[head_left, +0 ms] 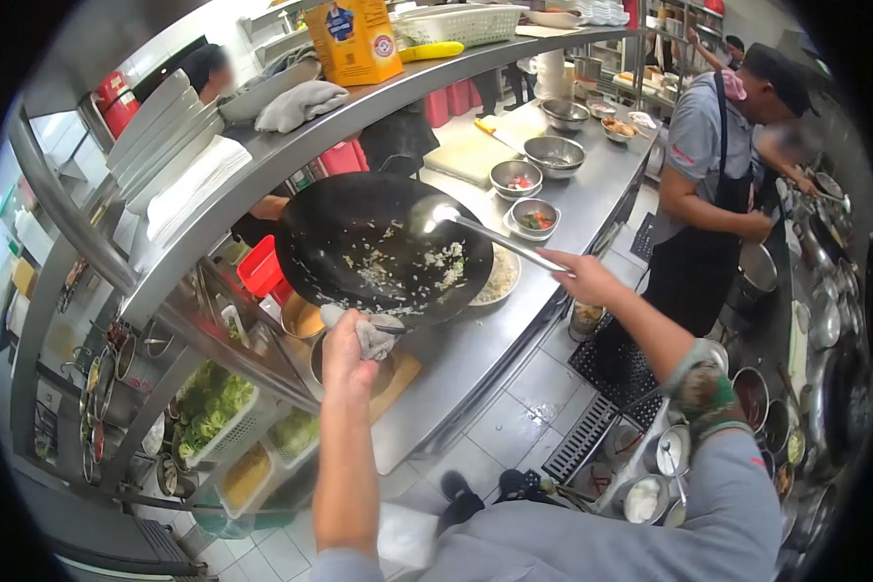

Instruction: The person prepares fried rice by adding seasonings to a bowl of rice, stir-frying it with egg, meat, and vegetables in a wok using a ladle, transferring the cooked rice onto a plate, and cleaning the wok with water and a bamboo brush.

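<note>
A large black wok (359, 228) is held tilted above the steel counter, with bits of rice and green scraps scattered inside it. My left hand (347, 354) is closed round the wok's rim or handle through a folded grey cloth (376, 335). In my right hand (582, 279) is the handle of a metal ladle (504, 242), whose bowl is over the wok's inside, blurred by glare. Behind the wok's right edge, partly hidden, stands a white plate of fried rice (500, 276).
Metal bowls (553, 153) and a cutting board (475, 150) stand farther along the counter (592, 199). An overhead shelf (291, 126) holds plates and a yellow box (354, 44). A co-worker (694, 165) stands at right. Lettuce baskets (218, 417) sit below left.
</note>
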Motion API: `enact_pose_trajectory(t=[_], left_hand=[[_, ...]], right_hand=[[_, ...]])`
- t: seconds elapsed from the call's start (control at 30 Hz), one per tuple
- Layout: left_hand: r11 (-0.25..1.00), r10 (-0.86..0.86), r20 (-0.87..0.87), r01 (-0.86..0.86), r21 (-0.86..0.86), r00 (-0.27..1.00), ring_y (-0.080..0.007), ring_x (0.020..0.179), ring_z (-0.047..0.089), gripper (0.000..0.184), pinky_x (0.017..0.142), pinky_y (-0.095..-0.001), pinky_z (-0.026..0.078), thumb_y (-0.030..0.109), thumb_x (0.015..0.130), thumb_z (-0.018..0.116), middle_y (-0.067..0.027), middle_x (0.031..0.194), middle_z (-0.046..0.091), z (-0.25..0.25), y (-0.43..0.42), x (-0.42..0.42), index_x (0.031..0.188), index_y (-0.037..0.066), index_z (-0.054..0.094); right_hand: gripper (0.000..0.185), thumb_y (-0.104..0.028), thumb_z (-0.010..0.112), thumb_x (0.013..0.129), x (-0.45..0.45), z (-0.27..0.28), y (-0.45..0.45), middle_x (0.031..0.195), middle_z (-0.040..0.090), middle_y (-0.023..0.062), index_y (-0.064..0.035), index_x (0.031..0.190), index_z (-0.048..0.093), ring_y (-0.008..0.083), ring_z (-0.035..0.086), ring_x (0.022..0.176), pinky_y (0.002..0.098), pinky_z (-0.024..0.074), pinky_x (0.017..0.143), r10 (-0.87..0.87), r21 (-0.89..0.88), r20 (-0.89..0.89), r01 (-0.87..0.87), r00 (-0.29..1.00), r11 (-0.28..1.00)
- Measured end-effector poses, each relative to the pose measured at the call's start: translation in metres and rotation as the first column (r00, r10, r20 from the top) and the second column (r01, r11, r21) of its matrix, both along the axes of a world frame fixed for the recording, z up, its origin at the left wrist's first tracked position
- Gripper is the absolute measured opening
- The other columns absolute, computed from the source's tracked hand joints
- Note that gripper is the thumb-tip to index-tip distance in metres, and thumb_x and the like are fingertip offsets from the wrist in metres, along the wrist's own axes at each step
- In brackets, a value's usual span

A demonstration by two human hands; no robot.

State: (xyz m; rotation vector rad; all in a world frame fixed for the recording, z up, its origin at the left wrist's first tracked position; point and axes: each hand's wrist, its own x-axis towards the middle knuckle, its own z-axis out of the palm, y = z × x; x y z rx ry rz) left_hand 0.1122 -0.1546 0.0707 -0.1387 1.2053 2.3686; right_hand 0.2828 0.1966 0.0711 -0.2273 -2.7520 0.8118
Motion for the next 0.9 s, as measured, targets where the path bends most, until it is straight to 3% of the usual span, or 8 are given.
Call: enact_pose_trajectory(t=[0.17, 0.27, 0.33, 0.4, 0.47, 0.67, 0.73, 0.9], left_hand=[[0.961, 0.154, -0.158, -0.186, -0.207, 0.975, -0.0220, 0.053, 0.057, 0.028, 0.045, -0.0305, 0.042, 0.018, 0.093, 0.039, -0.0241, 0.075, 0.066, 0.060, 0.026, 0.028, 0.085, -0.004, 0.055], [0.959, -0.013, -0.262, -0.062, -0.276, 0.965, -0.0227, 0.057, 0.058, 0.026, 0.048, -0.0327, 0.045, 0.016, 0.084, 0.050, -0.0225, 0.079, 0.064, 0.028, 0.033, -0.036, 0.091, -0.009, 0.052], [0.812, 0.335, -0.508, -0.516, -0.272, 0.794, -0.0214, 0.068, 0.059, 0.033, 0.056, -0.0351, 0.049, 0.012, 0.075, 0.057, -0.0205, 0.090, 0.061, 0.003, 0.053, -0.084, 0.096, -0.012, 0.049], [0.855, 0.241, -0.422, -0.397, -0.335, 0.874, -0.0217, 0.068, 0.058, 0.033, 0.056, -0.0355, 0.048, 0.012, 0.075, 0.057, -0.0181, 0.082, 0.057, 0.010, 0.048, -0.101, 0.093, -0.014, 0.049], [0.940, -0.145, -0.312, 0.033, -0.339, 0.939, -0.0215, 0.057, 0.055, 0.025, 0.047, -0.0330, 0.041, 0.014, 0.081, 0.050, -0.0197, 0.068, 0.056, 0.034, 0.014, -0.065, 0.085, -0.011, 0.051], [0.994, -0.084, -0.072, 0.079, -0.070, 0.994, -0.0168, 0.049, 0.051, 0.031, 0.044, -0.0290, 0.039, 0.023, 0.092, 0.041, -0.0166, 0.077, 0.065, 0.015, -0.054, 0.091, 0.084, -0.002, 0.056], [0.942, -0.305, -0.002, 0.302, 0.144, 0.952, -0.0185, 0.057, 0.058, 0.024, 0.051, -0.0316, 0.048, 0.017, 0.089, 0.045, -0.0152, 0.083, 0.066, 0.004, -0.078, 0.138, 0.092, -0.003, 0.057], [0.882, -0.462, 0.116, 0.470, -0.046, 0.879, -0.0228, 0.076, 0.064, 0.019, 0.066, -0.0353, 0.052, 0.013, 0.082, 0.055, -0.0096, 0.086, 0.064, 0.012, -0.091, 0.242, 0.094, 0.000, 0.059]], right_hand=[[0.046, -0.019, 0.057, 0.090, 0.026, -0.020, -0.024, 0.094, 0.064, 0.0243, -0.0253, 0.135, 0.049, 0.0419, 0.062, 0.087, 0.0455, 0.0495, 0.079, -0.145, 0.114, 0.113, 0.132, 0.983, 0.985], [0.046, -0.019, 0.056, 0.090, 0.066, -0.022, 0.003, 0.092, 0.064, 0.0253, -0.0271, 0.134, 0.049, 0.0424, 0.061, 0.085, 0.0465, 0.0492, 0.078, -0.168, 0.077, 0.175, 0.157, 0.970, 0.985], [0.044, -0.021, 0.055, 0.091, 0.074, 0.002, -0.003, 0.096, 0.064, 0.0262, -0.0259, 0.134, 0.050, 0.0412, 0.061, 0.091, 0.0462, 0.0481, 0.082, -0.231, 0.175, 0.171, 0.201, 0.958, 0.964], [0.043, -0.021, 0.054, 0.091, 0.076, 0.013, -0.008, 0.099, 0.063, 0.0257, -0.0236, 0.134, 0.050, 0.0407, 0.060, 0.095, 0.0464, 0.0474, 0.084, -0.268, 0.134, 0.180, 0.246, 0.947, 0.960], [0.042, -0.020, 0.053, 0.092, 0.091, 0.014, -0.029, 0.095, 0.064, 0.0250, -0.0216, 0.134, 0.049, 0.0413, 0.061, 0.091, 0.0460, 0.0475, 0.081, -0.308, 0.150, 0.127, 0.288, 0.943, 0.946], [0.048, -0.013, 0.052, 0.092, 0.196, -0.029, -0.170, 0.095, 0.063, 0.0259, -0.0188, 0.139, 0.043, 0.0325, 0.067, 0.071, 0.0354, 0.0501, 0.067, -0.339, -0.189, -0.325, 0.291, 0.883, 0.938], [0.050, -0.012, 0.052, 0.092, 0.238, -0.060, -0.220, 0.077, 0.058, 0.0195, -0.0160, 0.140, 0.041, 0.0298, 0.058, 0.061, 0.0353, 0.0461, 0.060, -0.439, -0.256, -0.167, 0.391, 0.883, 0.884], [0.049, -0.006, 0.047, 0.095, 0.348, -0.092, -0.320, 0.068, 0.050, -0.0026, -0.0069, 0.142, 0.037, 0.0062, 0.044, 0.056, 0.0225, 0.0389, 0.052, -0.674, -0.643, -0.116, 0.463, 0.729, 0.611]])
